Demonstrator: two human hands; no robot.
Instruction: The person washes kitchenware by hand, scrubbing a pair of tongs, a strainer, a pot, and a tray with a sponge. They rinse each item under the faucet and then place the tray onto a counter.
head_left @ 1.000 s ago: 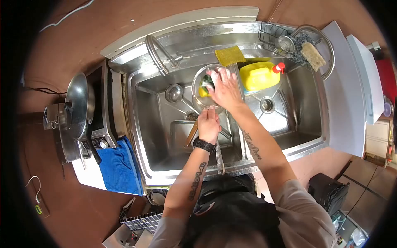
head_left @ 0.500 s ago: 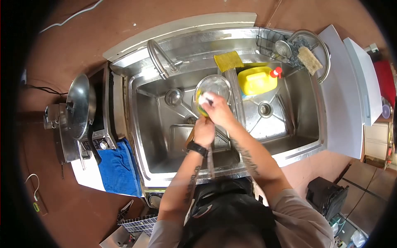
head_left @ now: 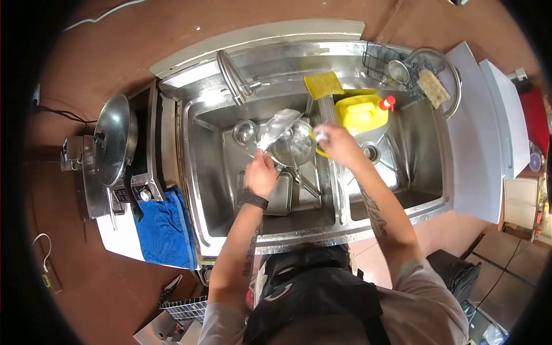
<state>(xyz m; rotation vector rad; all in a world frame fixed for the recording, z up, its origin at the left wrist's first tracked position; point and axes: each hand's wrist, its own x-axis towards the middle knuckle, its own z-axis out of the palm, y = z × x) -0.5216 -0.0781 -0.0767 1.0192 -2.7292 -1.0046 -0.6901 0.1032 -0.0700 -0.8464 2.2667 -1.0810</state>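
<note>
My left hand [head_left: 261, 172] is closed on the lower end of a shiny flat metal utensil [head_left: 279, 127], whose broad head points up over the left basin. Blur hides its exact kind. My right hand [head_left: 339, 145], above the divider between the basins, grips a yellow sponge [head_left: 319, 150] with white foam on it; the fingers cover much of the sponge. Between the hands, lower in the left basin, lies a round metal bowl-shaped utensil [head_left: 293, 144]. To its left sits a ladle [head_left: 245, 132]. A rectangular metal tray [head_left: 280, 201] rests on the basin floor below.
A faucet [head_left: 233, 80] arches over the left basin [head_left: 201, 172]. A yellow jug [head_left: 361, 114] with a red cap stands in the right basin. A yellow cloth [head_left: 324, 85] lies on the divider. A wire rack [head_left: 379, 57] and a tan scrub pad [head_left: 432, 87] occupy the back right corner.
My hands have separated: the left moved left with the metal utensil, the right moved right with the sponge. The round utensil between them now shows more fully.
</note>
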